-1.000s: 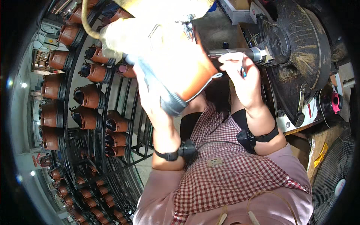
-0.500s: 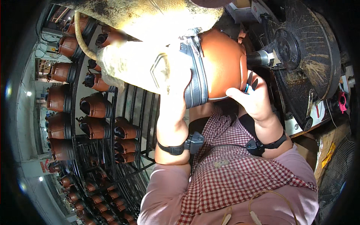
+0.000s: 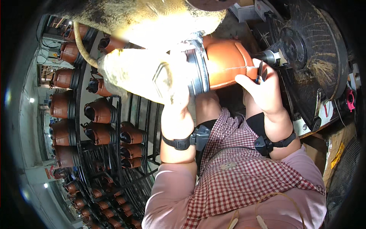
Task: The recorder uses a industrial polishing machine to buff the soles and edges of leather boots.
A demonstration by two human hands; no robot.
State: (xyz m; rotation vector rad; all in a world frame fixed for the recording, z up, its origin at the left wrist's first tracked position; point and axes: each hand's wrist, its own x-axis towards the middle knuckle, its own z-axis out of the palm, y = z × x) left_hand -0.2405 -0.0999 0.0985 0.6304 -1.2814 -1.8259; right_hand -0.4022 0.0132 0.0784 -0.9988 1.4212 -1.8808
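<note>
A brown leather shoe point(image 3: 225, 63) with a thick dark sole point(image 3: 199, 72) lies on its side against the pale, worn machine head point(image 3: 141, 72). My left hand point(image 3: 178, 95) grips it at the sole side; strong glare bleaches that hand and its fingers are mostly lost. With the thumb on the upper, my right hand point(image 3: 265, 86) pinches the opposite end of the shoe. A small dark blade-like tool point(image 3: 260, 72) with a bit of blue is tucked in the same right hand. Glare also hides where sole and machine meet.
Black racks point(image 3: 78, 114) filled with several brown shoes point(image 3: 100, 112) stand at the left. A large dark wheel point(image 3: 316, 49) on a shaft point(image 3: 268, 57) is at the right, near a pink ring-shaped object point(image 3: 350, 101). A wire-mesh guard point(image 3: 345, 179) sits at lower right.
The shoe has turned against the machine, so a pale seam line on its upper now shows. My right hand has shifted slightly right with it. The whole view has moved a little.
</note>
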